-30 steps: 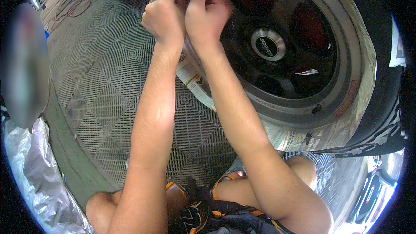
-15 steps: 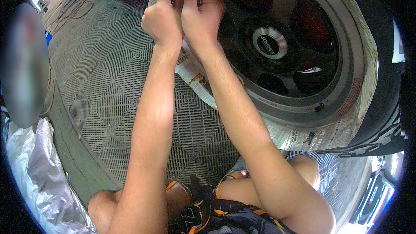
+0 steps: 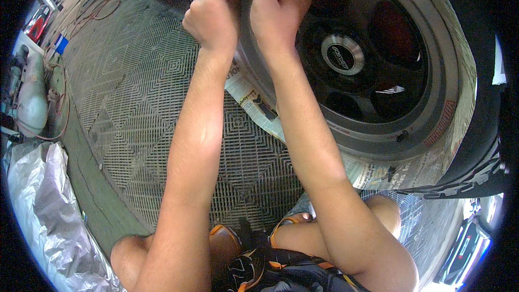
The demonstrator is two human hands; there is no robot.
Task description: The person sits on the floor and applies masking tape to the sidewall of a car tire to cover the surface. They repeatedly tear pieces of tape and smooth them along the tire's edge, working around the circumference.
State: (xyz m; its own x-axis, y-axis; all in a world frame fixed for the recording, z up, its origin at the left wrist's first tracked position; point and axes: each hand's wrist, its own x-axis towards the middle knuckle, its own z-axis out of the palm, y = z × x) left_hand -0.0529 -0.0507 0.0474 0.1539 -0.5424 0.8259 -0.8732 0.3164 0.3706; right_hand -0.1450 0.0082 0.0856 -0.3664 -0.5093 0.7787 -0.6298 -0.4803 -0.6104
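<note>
A grey wheel rim (image 3: 373, 139) with dark spokes and a silver-edged centre cap (image 3: 343, 54) fills the upper right. Newspaper (image 3: 259, 109) lines its outer edge, between the rim and the black tyre (image 3: 478, 151). At the rim's upper left, my left hand (image 3: 211, 24) is closed against the newspaper, its fingertips mostly hidden. Close by on its right, my right hand (image 3: 278, 16) is in front of the rim, fingers bent together in a pinch. What either hand holds, if anything, cannot be made out.
Crinkled silver sheeting (image 3: 46, 200) lies at the lower left. Beyond it are a pale tank (image 3: 33, 105) and a coiled red hose (image 3: 100, 11) on the gridded floor tiles (image 3: 135, 113). Part of a vehicle (image 3: 465, 246) shows at the lower right. My bent legs are below.
My hands were close together and are now farther apart. The right hand has moved right and up across the rim; the left has shifted slightly right. The view has shifted a little.
</note>
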